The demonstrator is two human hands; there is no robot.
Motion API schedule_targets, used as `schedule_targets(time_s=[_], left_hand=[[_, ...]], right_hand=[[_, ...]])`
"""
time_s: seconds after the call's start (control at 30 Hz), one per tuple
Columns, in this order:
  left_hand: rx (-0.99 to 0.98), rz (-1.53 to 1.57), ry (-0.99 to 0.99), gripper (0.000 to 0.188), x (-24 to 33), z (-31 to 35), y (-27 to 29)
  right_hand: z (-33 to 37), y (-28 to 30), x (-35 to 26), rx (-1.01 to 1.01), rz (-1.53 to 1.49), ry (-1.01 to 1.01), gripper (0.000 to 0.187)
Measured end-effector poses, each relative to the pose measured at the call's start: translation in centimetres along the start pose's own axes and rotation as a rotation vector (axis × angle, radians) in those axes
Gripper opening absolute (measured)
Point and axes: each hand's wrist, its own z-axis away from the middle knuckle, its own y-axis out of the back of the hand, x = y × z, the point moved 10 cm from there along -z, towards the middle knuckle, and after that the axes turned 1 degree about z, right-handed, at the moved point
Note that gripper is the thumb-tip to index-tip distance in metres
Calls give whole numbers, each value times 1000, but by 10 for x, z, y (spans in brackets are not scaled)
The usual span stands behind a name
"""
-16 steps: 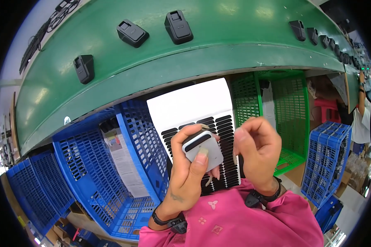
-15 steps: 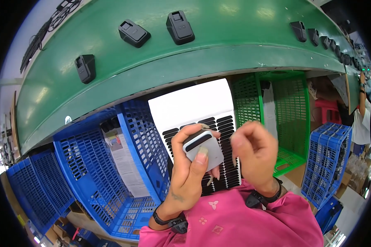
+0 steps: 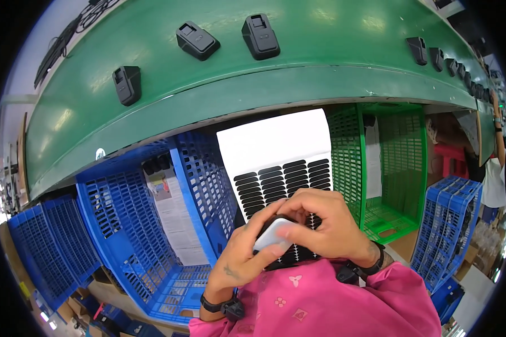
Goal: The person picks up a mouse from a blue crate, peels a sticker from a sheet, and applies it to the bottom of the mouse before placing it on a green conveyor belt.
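Note:
My left hand (image 3: 240,263) is closed around a palm-sized, rounded device with a white face (image 3: 272,235) and dark edge, its thumb near the lower face. My right hand (image 3: 330,229) is closed on the same device from the other side, thumb pressed against the white face and fingers curled over the far edge. Much of the device is covered by fingers and blurred. Just beyond both hands lies a white sheet (image 3: 272,143) carrying columns of black rounded strip stickers (image 3: 284,178); the hands and pink garment hide its near part.
Black charger-like docks (image 3: 261,38) stand along the green table (image 3: 331,45), several more at far right. Below its edge are a blue crate (image 3: 129,224) at left, a green crate (image 3: 396,163) at right and another blue crate (image 3: 447,224). Another person's arm (image 3: 497,129) shows at far right.
My right hand has come left and down onto the device, thumb on its face. The device is tilted more, and its black strip is now covered. The view has shifted slightly.

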Motion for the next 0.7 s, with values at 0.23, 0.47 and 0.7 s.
schedule_targets(time_s=[0.23,0.47,0.7], left_hand=[[259,521,-25,86,-8,8,21],[259,651,-150,100,-5,4,24],[349,506,-157,56,-1,7,30]], right_hand=[[-11,17,-7,481,554,246,26],[-13,9,1,532,575,239,19],[-7,21,6,417,67,56,11]])
